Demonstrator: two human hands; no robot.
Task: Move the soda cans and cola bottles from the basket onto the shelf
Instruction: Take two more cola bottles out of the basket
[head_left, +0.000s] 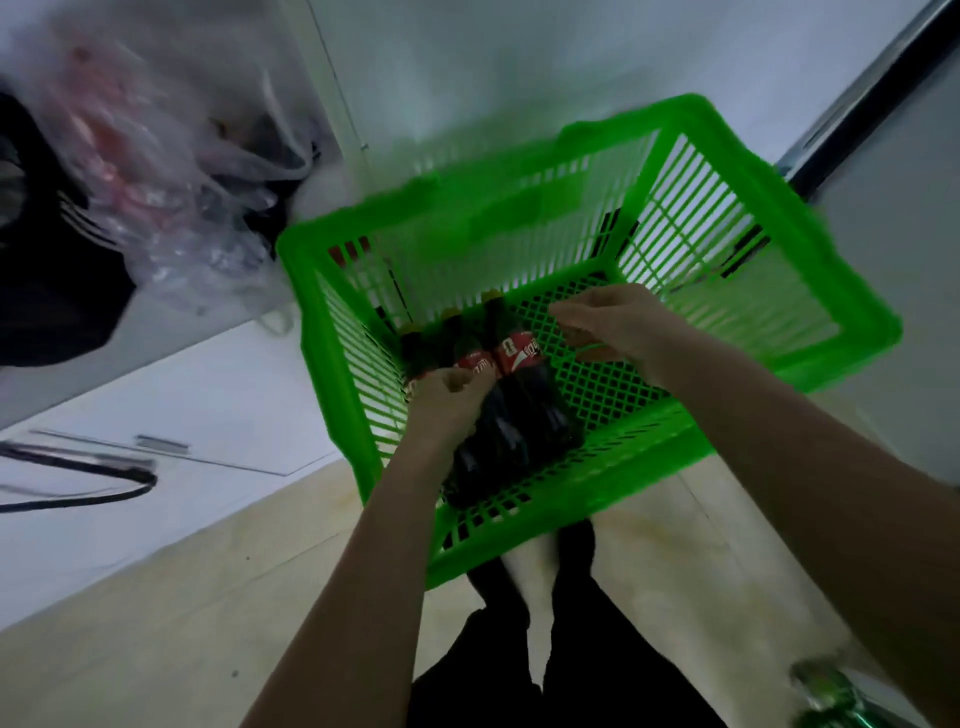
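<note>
Three cola bottles (511, 387) lying side by side on the mesh floor of one green basket (810, 291), packed against its left wall. Long axes parallel, yellow caps pointing to the far wall, bases toward the near wall; red labels facing up. No soda cans visible in the basket.

Left hand (449, 395) down on the bottles at label height, fingers curled over the left and middle ones; whether actually gripping or only resting, impossible to tell through the motion blur. Right hand (610, 325) above the bare mesh just right of the rightmost bottle, fingers bent and loose, grasping nothing.

Right half of the basket floor open, from the bottles across to the right wall; slatted walls rising on all four sides, top open. Basket standing on the pale floor (171, 613) in front of the person's dark trousers (587, 623), near rim just above them.

Beyond the left rim, one crumpled clear plastic bag (156, 171) on a white surface, a dark garment (47, 249) beside it, one black cable (93, 499) nearer.
</note>
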